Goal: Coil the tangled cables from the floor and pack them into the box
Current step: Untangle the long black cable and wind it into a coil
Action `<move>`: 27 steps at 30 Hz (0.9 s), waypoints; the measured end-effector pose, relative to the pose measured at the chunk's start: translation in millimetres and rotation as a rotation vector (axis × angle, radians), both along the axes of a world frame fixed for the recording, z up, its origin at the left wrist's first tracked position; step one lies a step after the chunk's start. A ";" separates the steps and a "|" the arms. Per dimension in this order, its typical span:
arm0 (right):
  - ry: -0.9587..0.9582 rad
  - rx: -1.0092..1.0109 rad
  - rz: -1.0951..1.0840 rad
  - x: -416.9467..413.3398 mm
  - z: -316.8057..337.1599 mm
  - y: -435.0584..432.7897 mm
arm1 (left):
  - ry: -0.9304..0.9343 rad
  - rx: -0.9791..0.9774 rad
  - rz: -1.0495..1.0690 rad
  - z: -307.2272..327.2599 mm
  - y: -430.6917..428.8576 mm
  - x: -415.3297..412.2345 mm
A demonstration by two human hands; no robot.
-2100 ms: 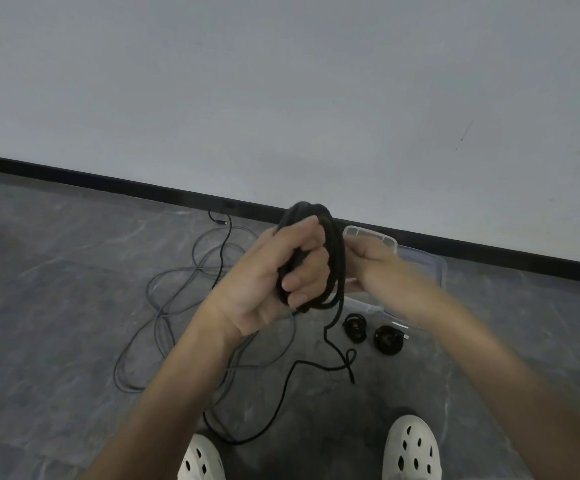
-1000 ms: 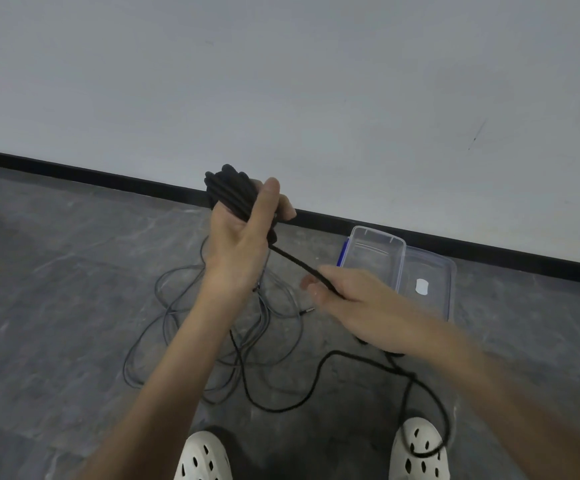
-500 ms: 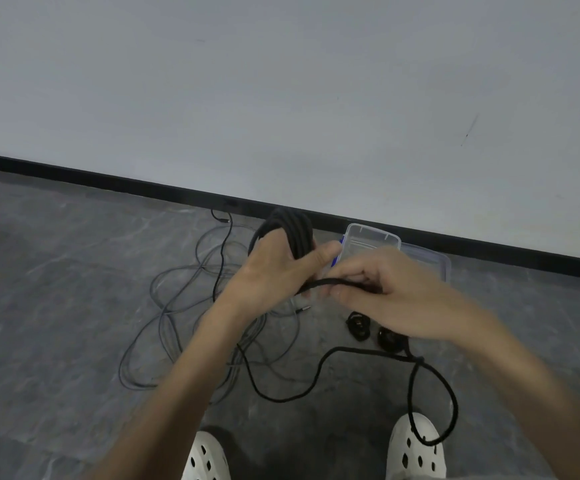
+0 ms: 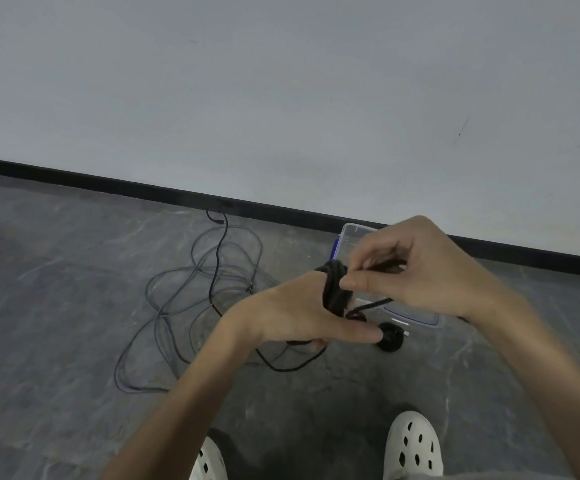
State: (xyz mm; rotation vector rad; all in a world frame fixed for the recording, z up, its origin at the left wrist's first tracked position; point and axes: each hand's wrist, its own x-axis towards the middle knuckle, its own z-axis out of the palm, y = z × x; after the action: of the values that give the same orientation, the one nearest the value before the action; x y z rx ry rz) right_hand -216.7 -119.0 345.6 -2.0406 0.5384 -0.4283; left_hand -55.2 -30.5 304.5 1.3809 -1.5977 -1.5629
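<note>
The floor (image 4: 74,306) is dark grey veined stone, meeting a pale grey wall (image 4: 281,81) at a black skirting strip (image 4: 108,183). A clear plastic box (image 4: 351,232) with a blue latch sits on the floor against that strip.

Just in front of the box, in the air, the left hand (image 4: 295,313) has its fingers curled round a black coil (image 4: 333,289). The visible band of turns stands roughly upright, its long axis running from the box toward the person. The right hand (image 4: 423,271) covers most of the box and pinches a loose strand (image 4: 373,304) of the same cable between thumb and fingertips, beside the coil. Slack from it sags below the left hand.

Left of the box, thin tangled cables (image 4: 195,299) sprawl in loops on the floor. On the near side of the box lies 1 small wound black cable (image 4: 390,337). Well nearer than the box are 2 white perforated clogs (image 4: 413,448).
</note>
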 end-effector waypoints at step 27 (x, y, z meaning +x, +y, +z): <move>0.004 -0.052 -0.106 2.7 -29.7 -27.4 | 0.661 0.029 0.103 14.7 6.1 2.4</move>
State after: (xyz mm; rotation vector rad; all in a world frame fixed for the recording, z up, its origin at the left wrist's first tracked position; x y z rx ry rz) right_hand -214.0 -146.4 315.8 -2.0691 0.6462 -0.5062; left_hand -52.8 -24.4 319.2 0.8065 -1.0843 -1.7382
